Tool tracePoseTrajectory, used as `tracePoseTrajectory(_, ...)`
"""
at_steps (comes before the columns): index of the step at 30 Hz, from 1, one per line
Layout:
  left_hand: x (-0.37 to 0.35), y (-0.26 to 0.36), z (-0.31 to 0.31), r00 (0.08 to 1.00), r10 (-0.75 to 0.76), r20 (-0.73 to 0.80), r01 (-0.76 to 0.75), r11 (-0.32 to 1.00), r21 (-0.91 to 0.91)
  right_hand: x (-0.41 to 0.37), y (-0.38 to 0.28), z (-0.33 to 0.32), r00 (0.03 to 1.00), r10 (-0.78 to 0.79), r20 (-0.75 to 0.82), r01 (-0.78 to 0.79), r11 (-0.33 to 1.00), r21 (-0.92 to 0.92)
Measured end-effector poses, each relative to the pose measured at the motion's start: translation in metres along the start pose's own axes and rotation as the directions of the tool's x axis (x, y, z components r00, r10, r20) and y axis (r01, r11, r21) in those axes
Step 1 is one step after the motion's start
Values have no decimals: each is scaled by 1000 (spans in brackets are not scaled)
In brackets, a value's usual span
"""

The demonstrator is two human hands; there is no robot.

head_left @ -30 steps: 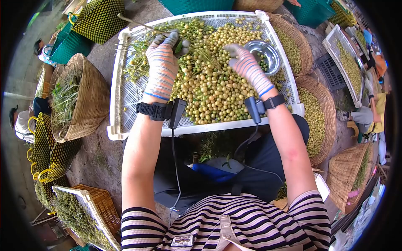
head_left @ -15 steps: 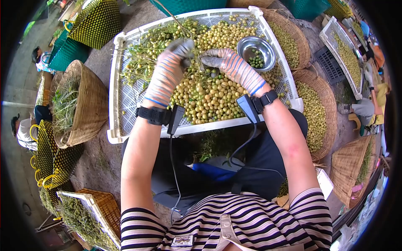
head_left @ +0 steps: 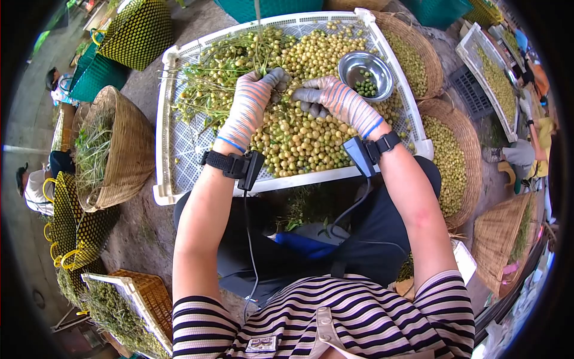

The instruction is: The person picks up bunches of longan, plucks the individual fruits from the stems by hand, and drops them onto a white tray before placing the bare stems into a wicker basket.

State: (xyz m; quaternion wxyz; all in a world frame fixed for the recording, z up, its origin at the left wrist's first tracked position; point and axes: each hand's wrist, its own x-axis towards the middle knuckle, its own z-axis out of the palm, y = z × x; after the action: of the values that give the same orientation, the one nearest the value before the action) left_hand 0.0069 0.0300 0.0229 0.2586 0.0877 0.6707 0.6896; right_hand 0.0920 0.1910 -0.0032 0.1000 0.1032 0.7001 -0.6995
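My left hand (head_left: 258, 96), in a striped glove with grey fingertips, is closed around a thin stem (head_left: 259, 42) that rises past the tray's far edge. My right hand (head_left: 329, 100), gloved alike, is just to the right with its fingers curled and thumb pressed in; whatever it grips is hidden. Both hands are over a white mesh tray (head_left: 173, 143). Loose round yellow-green fruits (head_left: 299, 140) lie beneath and in front of them. Leafy stems with fruit (head_left: 206, 90) are heaped at the tray's left. A metal bowl (head_left: 390, 81) with small green fruits stands right of my right hand.
Wicker baskets of fruit (head_left: 472, 155) stand against the tray's right side. To the left are a tall wicker basket (head_left: 128, 149) of stems and yellow-black woven bags (head_left: 134, 36). Teal baskets (head_left: 269, 7) are behind the tray. Other people (head_left: 526, 149) sit at both sides.
My left hand has shifted slightly right and down, and the stem now stands more upright. My right hand has moved a little right and down, its fingers curling more.
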Motion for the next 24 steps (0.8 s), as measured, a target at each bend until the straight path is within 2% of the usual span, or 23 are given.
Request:
tracePoseTrajectory(2,-2,1,-3,1000,-11,26,12,999,-38,-1,1,2,1000,-11,-21,12,1000,13)
tracePoseTrajectory(4,-5,3,-3,971,31,236,-14,997,-74,0,2,5,1000,-23,-1,23,997,78)
tracePoseTrajectory(6,-7,1,0,961,19,277,5,996,-87,-2,3,6,998,-45,35,42,997,66)
tracePoseTrajectory(8,-7,-3,0,950,-81,302,67,996,58,-2,5,8,988,-49,147,42,998,48)
tracePoseTrajectory(9,-9,1,0,955,-93,281,74,994,79,-1,3,7,984,-17,178,27,998,-53)
tracePoseTrajectory(10,-11,5,-2,956,-93,278,75,994,77,-2,3,7,983,-16,182,26,998,-54)
tracePoseTrajectory(12,-13,14,-9,952,-42,302,9,994,110,-5,-1,5,987,53,150,-8,959,-282)
tracePoseTrajectory(13,-11,14,-13,950,-28,311,24,1000,16,7,24,-6,962,-86,261,115,988,-98)
tracePoseTrajectory(14,-11,15,-16,950,-27,313,23,1000,17,28,56,-10,962,-87,259,116,988,-98)
tracePoseTrajectory(16,-9,16,-17,954,-47,297,61,997,-37,60,105,-15,950,-164,267,80,950,302)
tracePoseTrajectory(17,-8,17,-17,953,-45,299,59,998,-37,5,29,21,947,-17,322,-202,747,634)
tracePoseTrajectory(20,-10,18,-18,967,-57,248,37,996,86,-8,14,33,935,-104,339,-161,728,666)
tracePoseTrajectory(22,-5,19,-26,955,-102,280,75,992,106,-7,17,28,904,-164,394,-146,748,647)
tracePoseTrajectory(24,13,1,-38,968,-20,251,-22,986,164,-7,17,27,889,-178,422,-188,698,691)
